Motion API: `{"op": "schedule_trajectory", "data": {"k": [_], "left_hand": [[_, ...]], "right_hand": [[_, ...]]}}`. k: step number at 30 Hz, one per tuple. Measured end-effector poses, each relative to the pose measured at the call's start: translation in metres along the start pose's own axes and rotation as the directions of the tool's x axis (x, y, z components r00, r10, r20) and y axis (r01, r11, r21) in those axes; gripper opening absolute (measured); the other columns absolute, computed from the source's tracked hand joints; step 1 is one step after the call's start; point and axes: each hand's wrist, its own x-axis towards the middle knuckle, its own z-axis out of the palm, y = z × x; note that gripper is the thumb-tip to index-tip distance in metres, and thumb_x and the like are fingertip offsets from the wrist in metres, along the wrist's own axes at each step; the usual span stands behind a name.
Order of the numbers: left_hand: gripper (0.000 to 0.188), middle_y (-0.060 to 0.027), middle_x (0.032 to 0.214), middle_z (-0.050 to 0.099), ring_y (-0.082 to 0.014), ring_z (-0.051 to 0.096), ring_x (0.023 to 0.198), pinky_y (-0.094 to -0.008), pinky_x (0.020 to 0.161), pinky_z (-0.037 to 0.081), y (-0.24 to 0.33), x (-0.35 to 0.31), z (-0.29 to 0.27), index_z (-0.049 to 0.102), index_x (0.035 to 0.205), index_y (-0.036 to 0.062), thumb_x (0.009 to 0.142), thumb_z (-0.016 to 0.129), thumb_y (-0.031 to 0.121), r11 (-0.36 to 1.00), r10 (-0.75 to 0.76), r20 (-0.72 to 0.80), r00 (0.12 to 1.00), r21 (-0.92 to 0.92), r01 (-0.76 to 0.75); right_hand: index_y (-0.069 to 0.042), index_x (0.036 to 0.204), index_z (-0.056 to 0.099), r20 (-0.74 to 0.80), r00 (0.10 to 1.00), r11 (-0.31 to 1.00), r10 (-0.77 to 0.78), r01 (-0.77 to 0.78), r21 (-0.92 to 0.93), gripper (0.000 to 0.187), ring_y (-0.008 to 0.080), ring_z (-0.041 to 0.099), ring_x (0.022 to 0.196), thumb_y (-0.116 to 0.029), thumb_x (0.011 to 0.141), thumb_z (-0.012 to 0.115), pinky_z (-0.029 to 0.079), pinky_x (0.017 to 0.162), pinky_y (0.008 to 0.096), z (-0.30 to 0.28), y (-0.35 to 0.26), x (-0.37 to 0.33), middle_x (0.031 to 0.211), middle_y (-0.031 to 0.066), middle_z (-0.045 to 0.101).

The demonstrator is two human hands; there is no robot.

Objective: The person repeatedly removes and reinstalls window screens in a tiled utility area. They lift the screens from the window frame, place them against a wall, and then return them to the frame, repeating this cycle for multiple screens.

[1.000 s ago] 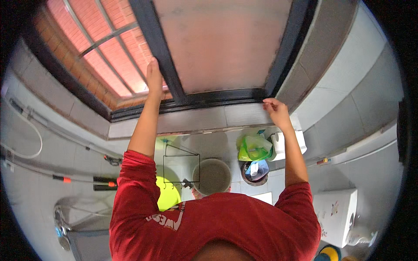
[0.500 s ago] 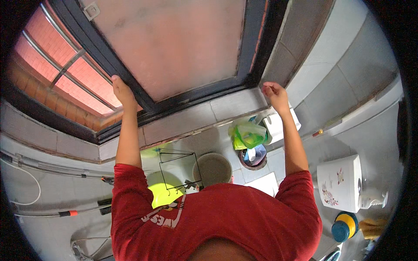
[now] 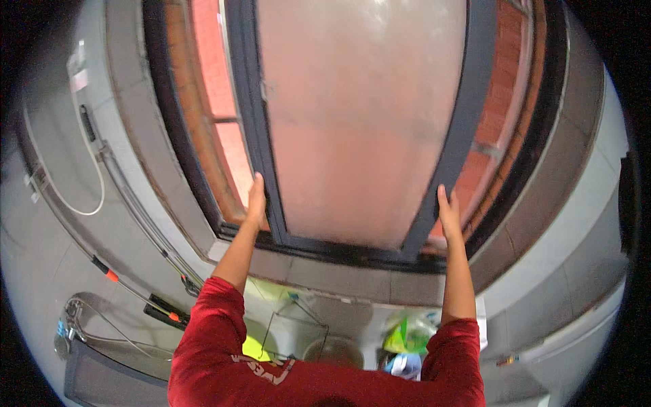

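Observation:
A dark-framed window sash (image 3: 434,190) with a frosted pane (image 3: 356,122) stands upright in front of me, held between both my hands. My left hand (image 3: 255,201) grips its left frame edge, the fingertips pointing up along it. At the right frame edge, my right hand (image 3: 449,211) holds on low down, its fingers partly hidden by the frame. The sash's lower edge meets the dark bottom track (image 3: 332,252). Gaps show on both sides of the sash, with brickwork outside and metal bars beyond the left one.
A tiled sill (image 3: 339,277) runs under the window. Below are a wire rack (image 3: 298,315), a round bucket (image 3: 333,351) and green plastic bags (image 3: 409,334). Poles (image 3: 139,217) and a shower hose (image 3: 102,183) line the left wall.
The view has turned. My right hand has moved from beside the window's right corner onto the sash's right edge. A gap now shows right of the sash; my left hand keeps its grip.

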Motion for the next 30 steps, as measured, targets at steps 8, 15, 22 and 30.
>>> {"op": "schedule_trajectory", "data": {"k": [8, 15, 22, 30], "left_hand": [[0.058, -0.01, 0.107, 0.054, -0.0179, 0.051, 0.095, -0.0314, 0.084, 0.041, 0.012, 0.008, -0.027, 0.048, 0.115, -0.0006, 0.088, 0.04, 0.05, 0.988, 0.142, 0.059, 0.988, 0.058, -0.146], [0.058, -0.0098, 0.099, 0.056, -0.0165, 0.052, 0.088, -0.0295, 0.081, 0.041, 0.029, 0.034, -0.015, 0.049, 0.111, -0.0045, 0.086, 0.047, 0.048, 0.956, 0.265, 0.033, 0.964, 0.122, -0.267], [0.072, -0.0142, 0.116, 0.05, -0.023, 0.046, 0.107, -0.0347, 0.094, 0.034, 0.027, 0.035, -0.022, 0.046, 0.118, -0.0052, 0.079, 0.053, 0.055, 0.986, 0.156, -0.082, 0.984, 0.077, -0.149], [0.062, -0.0113, 0.097, 0.058, -0.0216, 0.057, 0.085, -0.0356, 0.075, 0.048, 0.043, 0.018, -0.003, 0.049, 0.109, -0.0007, 0.08, 0.052, 0.054, 0.997, 0.035, 0.035, 0.999, -0.073, -0.033]], "right_hand": [[0.004, 0.108, 0.052, -0.043, 0.996, 0.992, -0.083, 0.087, 0.095, 0.038, 0.017, 0.051, 0.093, -0.028, 0.087, 0.053, 0.039, 0.084, 0.0294, 0.034, 0.016, 0.009, 0.103, 0.0086, 0.057], [0.005, 0.104, 0.055, -0.183, 0.973, 0.985, -0.143, 0.158, 0.072, 0.04, 0.018, 0.053, 0.089, -0.031, 0.087, 0.053, 0.04, 0.083, 0.0294, 0.035, -0.03, 0.032, 0.097, 0.0091, 0.059], [0.008, 0.102, 0.055, -0.178, 0.97, 0.982, -0.166, 0.178, 0.059, 0.042, 0.0177, 0.053, 0.088, -0.031, 0.088, 0.05, 0.041, 0.081, 0.0291, 0.045, -0.04, 0.032, 0.097, 0.0108, 0.06], [0.005, 0.099, 0.057, -0.295, 0.943, 0.981, -0.154, 0.182, 0.068, 0.042, 0.0154, 0.052, 0.087, -0.036, 0.087, 0.053, 0.04, 0.082, 0.0281, 0.047, -0.048, 0.025, 0.093, 0.0082, 0.059]]}}
